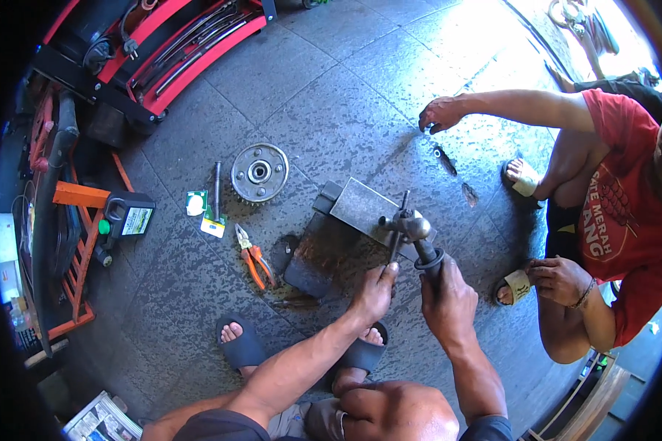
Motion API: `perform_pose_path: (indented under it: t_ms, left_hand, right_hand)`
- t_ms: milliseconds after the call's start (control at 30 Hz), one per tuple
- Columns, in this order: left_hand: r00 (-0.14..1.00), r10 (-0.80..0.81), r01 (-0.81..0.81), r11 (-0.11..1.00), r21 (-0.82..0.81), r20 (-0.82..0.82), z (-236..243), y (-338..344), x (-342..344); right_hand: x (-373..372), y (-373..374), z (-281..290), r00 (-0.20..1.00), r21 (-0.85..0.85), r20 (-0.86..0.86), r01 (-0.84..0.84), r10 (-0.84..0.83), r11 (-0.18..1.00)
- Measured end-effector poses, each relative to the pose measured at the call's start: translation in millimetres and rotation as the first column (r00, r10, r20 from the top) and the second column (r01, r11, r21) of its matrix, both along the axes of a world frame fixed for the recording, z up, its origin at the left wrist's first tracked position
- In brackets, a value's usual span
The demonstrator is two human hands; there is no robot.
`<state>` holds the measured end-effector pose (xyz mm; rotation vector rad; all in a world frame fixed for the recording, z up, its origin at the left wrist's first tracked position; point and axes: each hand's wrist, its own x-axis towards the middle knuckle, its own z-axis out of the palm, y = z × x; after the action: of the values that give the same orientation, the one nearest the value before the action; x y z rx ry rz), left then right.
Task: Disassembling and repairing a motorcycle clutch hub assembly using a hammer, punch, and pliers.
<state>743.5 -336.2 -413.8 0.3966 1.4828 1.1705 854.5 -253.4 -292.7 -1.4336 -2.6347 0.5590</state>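
In my right hand (449, 303) is a ball-peen hammer (418, 229), gripped by its black handle. Closed around a slim dark metal rod (395, 248) is my left hand (374, 295), just left of the hammer. The hammer head covers part of the rod, so I cannot tell whether they touch. Both are over the near right end of a flat grey metal block (368, 207). A thin piece (405, 198) sticks up beyond the hammer head; what it belongs to is hidden. Beside the block lies a dark, rust-stained slab (312, 261).
Left of the block are a round metal gear hub (260, 173), orange-handled pliers (253, 257), a bolt-like shaft (217, 191) and small packets (213, 226). A person in a red shirt (614, 195) crouches at right, one hand (443, 114) stretched over small dark parts (445, 161). A red tool cart (198, 55) stands far left.
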Motion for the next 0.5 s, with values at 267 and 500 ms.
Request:
perform_pose_path:
  t_ms: [267,500]
  left_hand:
    - [0.998,-0.028,0.021,0.992,-0.122,-0.06,8,-14,-7]
    - [0.926,-0.196,0.222,0.974,0.047,-0.321,4,-47,-14]
  right_hand:
    - [14,-7,12,0.917,-0.108,-0.349,0.168,-0.195,0.98]
    - [95,-64,-104,0.738,-0.25,-0.215,0.592,-0.64,0.767]
